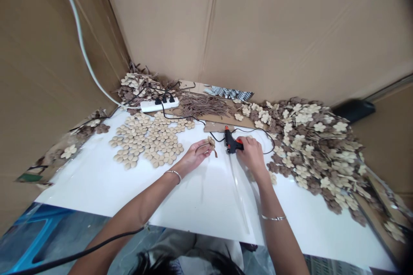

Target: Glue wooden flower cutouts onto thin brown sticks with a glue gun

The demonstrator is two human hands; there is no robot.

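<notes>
Centrally, just above the white desk, the fingers of my left hand pinch a small beige flower; its thin brown stem bows over them, its course hard to trace. The fingers of my right hand are wrapped around the handle of a black glue gun, orange nozzle facing away from me; they cover most of the grip, so whether the trigger is pressed I cannot tell. A clear rod runs from near the gun toward the desk's front edge, faint against the white. To the left, loose beige flowers lie in a flat spread; to the right, a heap of beige and brown flowers overlaps so thickly that most stems are concealed. Behind, black plugs hide part of a white power strip, beside a bundle of brown cords. At lower left, a blue frame is cut off by the edge of view.
</notes>
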